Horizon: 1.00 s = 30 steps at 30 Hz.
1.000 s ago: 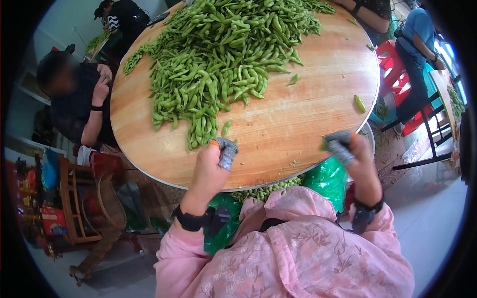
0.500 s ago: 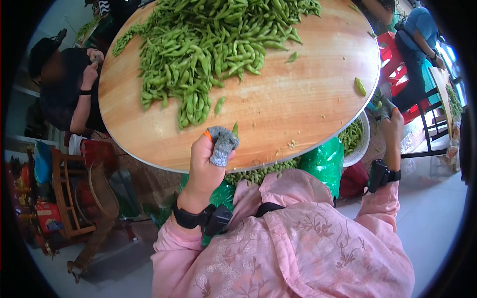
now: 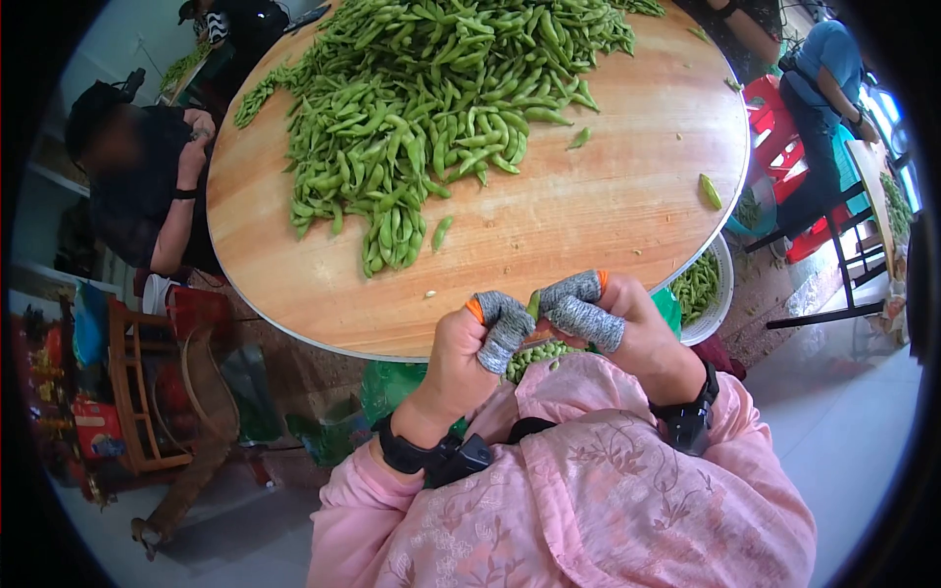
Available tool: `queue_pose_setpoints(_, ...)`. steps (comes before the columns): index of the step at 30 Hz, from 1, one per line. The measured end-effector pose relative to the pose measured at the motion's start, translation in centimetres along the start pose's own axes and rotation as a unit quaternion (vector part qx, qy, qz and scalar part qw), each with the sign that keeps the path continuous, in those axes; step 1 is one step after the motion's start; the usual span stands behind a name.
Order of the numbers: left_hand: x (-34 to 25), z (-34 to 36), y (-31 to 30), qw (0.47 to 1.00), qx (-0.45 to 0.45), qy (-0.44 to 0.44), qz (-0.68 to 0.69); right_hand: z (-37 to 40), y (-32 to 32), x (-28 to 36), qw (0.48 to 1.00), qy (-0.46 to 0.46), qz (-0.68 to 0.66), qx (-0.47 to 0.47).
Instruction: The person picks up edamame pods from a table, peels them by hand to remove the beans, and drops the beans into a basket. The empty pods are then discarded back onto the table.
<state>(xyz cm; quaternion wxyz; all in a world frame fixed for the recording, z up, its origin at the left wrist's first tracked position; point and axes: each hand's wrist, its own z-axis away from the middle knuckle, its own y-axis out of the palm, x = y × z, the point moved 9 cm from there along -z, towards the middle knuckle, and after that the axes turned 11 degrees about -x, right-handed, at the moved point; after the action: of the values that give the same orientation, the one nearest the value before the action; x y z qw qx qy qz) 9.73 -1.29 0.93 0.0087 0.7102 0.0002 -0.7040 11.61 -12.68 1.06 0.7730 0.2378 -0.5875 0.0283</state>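
Over the table's near edge, my left hand (image 3: 459,361) and my right hand (image 3: 642,338) meet. Grey knitted finger covers with orange ends wrap fingers on both. Between their tips is a green edamame pod (image 3: 534,303), partly hidden by the fingers; both hands pinch it. Beneath, shelled green beans (image 3: 534,360) lie in green plastic (image 3: 387,387) at my lap. A big heap of edamame pods (image 3: 421,118) covers the far part of the round wooden table (image 3: 588,216). One loose pod (image 3: 442,232) lies near the heap's front.
A white basket of pods (image 3: 701,292) stands below the table's right edge. Red plastic chairs (image 3: 774,127) are beyond it. A person in dark clothes (image 3: 132,176) sits at the left, another in blue (image 3: 828,64) at the far right. A wooden chair (image 3: 142,392) stands at lower left.
My right hand has come in from beside the basket at the right to meet my left hand at the pod. My left hand has shifted right and down. The view has shifted slightly.
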Motion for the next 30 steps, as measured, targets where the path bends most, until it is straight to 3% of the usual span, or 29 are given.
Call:
queue_pose_setpoints(5, -0.7, 0.2, 0.1, 0.998, -0.006, 0.037, -0.055, 0.1, 1.1, -0.1, 1.0, 0.019, -0.004, 0.019)
queue_pose_setpoints(14, -0.5, 0.2, 0.1, 0.997, -0.003, 0.045, -0.069, -0.4, 0.9, -0.6, 0.999, -0.046, 0.019, 0.022)
queue_pose_setpoints(16, -0.2, 0.2, 0.3, 0.998, 0.012, 0.024, -0.064, -0.5, 0.8, -1.4, 1.0, -0.007, -0.011, 0.012)
queue_pose_setpoints(18, -1.0, 0.0, 0.2, 0.996, 0.004, 0.051, -0.071, -0.8, 0.9, -1.6, 1.0, 0.015, -0.025, 0.003)
queue_pose_setpoints(21, -3.5, 0.5, 1.1, 0.904, 0.005, 0.211, -0.371, -1.1, 0.3, -2.1, 0.999, 0.021, 0.046, 0.003)
queue_pose_setpoints(22, -3.3, 0.4, 0.8, 0.903, -0.001, 0.214, -0.374, -1.1, 0.7, -1.8, 0.999, 0.016, 0.047, 0.008)
queue_pose_setpoints(24, -3.9, 1.0, 1.1, 0.858, -0.001, 0.325, -0.398, -0.7, 1.7, -0.9, 0.999, 0.015, -0.045, 0.023)
queue_pose_setpoints(25, -3.7, 0.8, 0.9, 0.889, 0.011, 0.289, -0.355, -0.7, 1.8, -0.8, 0.999, 0.01, -0.043, 0.024)
queue_pose_setpoints(26, -3.8, 0.9, 1.1, 0.887, 0.011, 0.293, -0.356, -0.7, 1.8, -0.7, 0.999, -0.006, -0.043, 0.014)
queue_pose_setpoints(28, -2.8, 0.3, -0.2, 0.977, -0.02, 0.161, -0.139, -0.8, 1.6, -0.6, 0.999, -0.027, -0.042, 0.003)
queue_pose_setpoints(29, -2.9, 0.4, 0.0, 0.976, -0.017, 0.165, -0.138, -0.6, 1.9, 0.2, 0.996, -0.087, 0.012, 0.032)
queue_pose_setpoints(30, -2.1, 0.3, -0.2, 0.993, -0.022, 0.092, -0.071, -0.3, 2.3, 0.8, 0.986, -0.144, 0.065, 0.06)
